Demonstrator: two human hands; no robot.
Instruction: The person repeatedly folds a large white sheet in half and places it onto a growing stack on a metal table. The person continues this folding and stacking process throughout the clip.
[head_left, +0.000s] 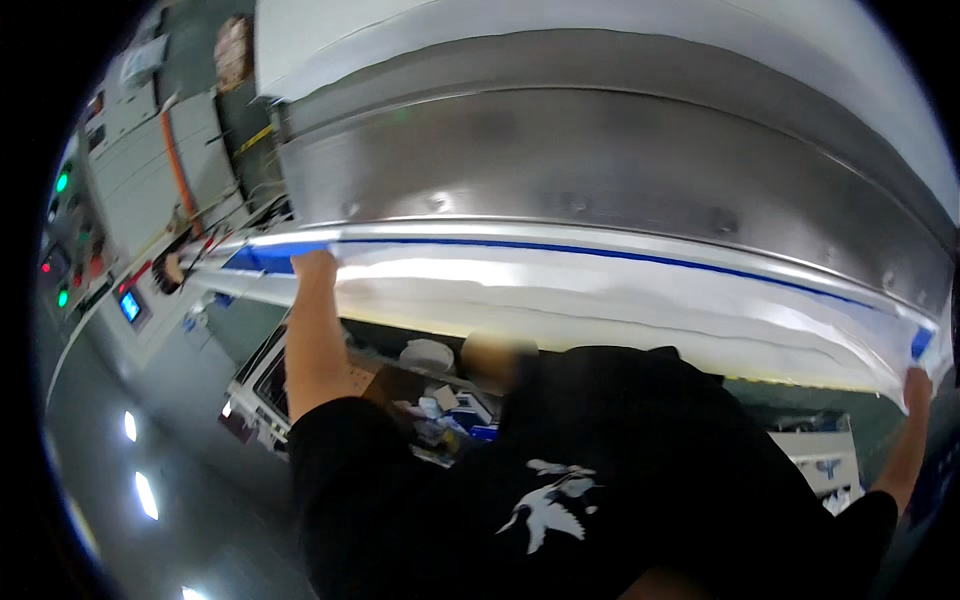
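The left hand (312,265) and right hand (917,385) each grip an end of a white sheet with a blue stripe (600,290). The sheet lies stretched along the steel machine edge (600,170), between both hands.

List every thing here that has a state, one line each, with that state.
White fabric sheet with blue edge stripe: stretched flat along the machine edge, held at both ends.
Left hand: grip closed on the sheet's left end.
Right hand: grip closed on the sheet's right corner.
Curved steel machine panel: uncovered above the sheet.
Green indicator lights: lit.
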